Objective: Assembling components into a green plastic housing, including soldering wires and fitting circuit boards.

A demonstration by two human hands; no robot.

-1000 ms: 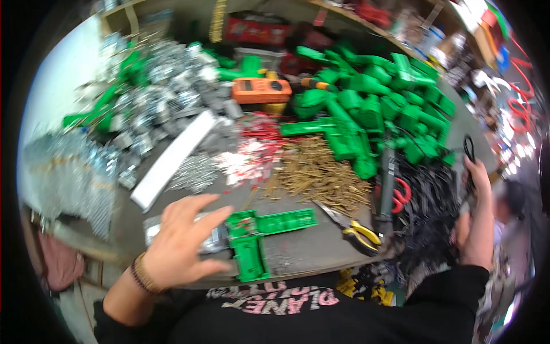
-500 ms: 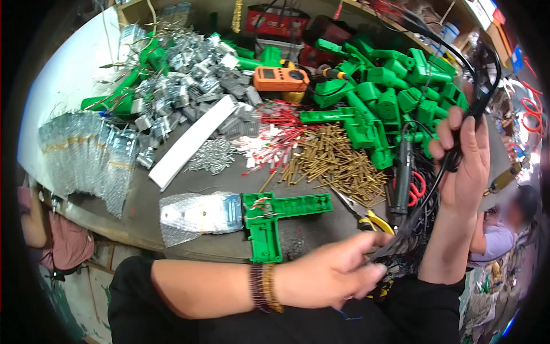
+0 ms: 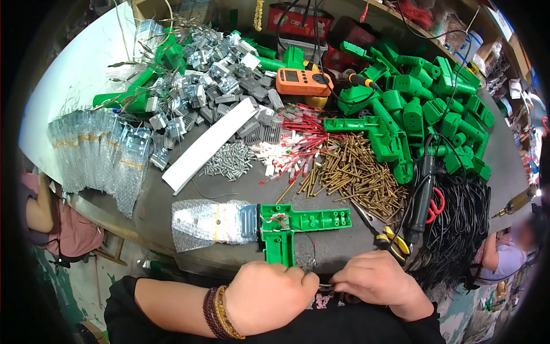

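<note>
Close to my body at the lower edge, my left hand (image 3: 270,299) is closed, its thumb and forefinger pinching a thin cable (image 3: 325,285). From the other side my right hand (image 3: 378,281) grips the same cable; its fingers hide most of it. Just beyond my left hand lies an open green plastic housing half (image 3: 312,219), handle downward, with small red and white wires inside. A silvery heating unit in bubble wrap (image 3: 207,223) adjoins its left end. Yellow-handled pliers (image 3: 394,241) lie past my right hand, beside a black-handled tool (image 3: 423,192).
Black cables (image 3: 455,223) are bunched at the right edge. Behind are brass tubes (image 3: 358,178), red-and-white leads (image 3: 292,146), screws (image 3: 230,161), a white strip (image 3: 212,146), grey metal parts (image 3: 215,80), green housings (image 3: 418,86) and an orange multimeter (image 3: 303,82). Another person (image 3: 504,252) sits at right.
My right hand has come down from its raised place at the right, where it held black cable up. Both hands are now close together near my body. The head view has shifted slightly.
</note>
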